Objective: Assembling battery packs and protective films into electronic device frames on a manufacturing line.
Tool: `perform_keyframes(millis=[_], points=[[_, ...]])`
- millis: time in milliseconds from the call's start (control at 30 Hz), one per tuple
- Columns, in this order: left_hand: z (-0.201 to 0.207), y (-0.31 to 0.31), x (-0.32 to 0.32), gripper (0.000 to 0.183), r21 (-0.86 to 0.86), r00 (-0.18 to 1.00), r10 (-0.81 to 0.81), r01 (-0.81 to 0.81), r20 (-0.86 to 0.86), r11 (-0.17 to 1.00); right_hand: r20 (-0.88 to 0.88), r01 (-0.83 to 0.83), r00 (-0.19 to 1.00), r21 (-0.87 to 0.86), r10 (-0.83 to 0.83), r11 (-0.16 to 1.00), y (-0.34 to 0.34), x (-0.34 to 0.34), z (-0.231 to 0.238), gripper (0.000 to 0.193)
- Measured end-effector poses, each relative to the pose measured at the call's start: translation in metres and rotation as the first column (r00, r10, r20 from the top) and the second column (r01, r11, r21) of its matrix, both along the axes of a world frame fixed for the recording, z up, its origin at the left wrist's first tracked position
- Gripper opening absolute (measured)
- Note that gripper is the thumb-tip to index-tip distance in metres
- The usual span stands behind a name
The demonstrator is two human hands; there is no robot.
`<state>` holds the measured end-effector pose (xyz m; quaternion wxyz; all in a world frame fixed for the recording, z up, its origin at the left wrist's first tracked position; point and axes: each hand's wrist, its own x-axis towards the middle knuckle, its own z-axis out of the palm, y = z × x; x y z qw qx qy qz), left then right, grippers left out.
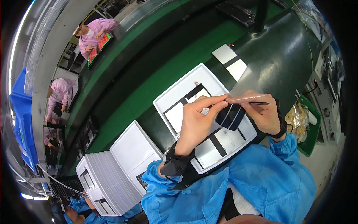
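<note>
Above the right-hand side of the white tray, both hands hold a clear film: the left hand pinches its edge between thumb and forefinger, and the right hand grips it just beside, thumb against bent fingers. Pinching so close together probably gives fine control over something this thin. A dark striped piece shows beneath; whether it joins the film, I cannot tell. Silver panels lie flat inside the tray, its raised rim likely checking any slide. Another panel rests on the table, beyond the tray's far edge.
</note>
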<state>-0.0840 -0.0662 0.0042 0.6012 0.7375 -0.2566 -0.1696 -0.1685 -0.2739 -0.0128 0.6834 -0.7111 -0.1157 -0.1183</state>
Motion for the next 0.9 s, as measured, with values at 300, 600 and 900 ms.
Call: perform_keyframes(millis=[300, 600, 900], points=[[-0.004, -0.012, -0.011, 0.016, 0.035, 0.953, 0.148, -0.162, 0.266, 0.986, -0.017, 0.105, 0.994, 0.114, -0.104, 0.988, 0.012, 0.002, -0.011, 0.021], [-0.024, -0.004, 0.003, 0.02, -0.215, 0.934, 0.016, -0.099, -0.358, 0.972, 0.034, 0.03, 0.999, 0.23, -0.039, 0.973, 0.009, 0.014, -0.025, 0.011], [-0.022, -0.011, -0.003, 0.021, -0.304, 0.938, -0.024, -0.088, -0.347, 0.949, 0.072, 0.089, 0.991, 0.265, -0.112, 0.96, 0.014, 0.012, -0.022, 0.011]])
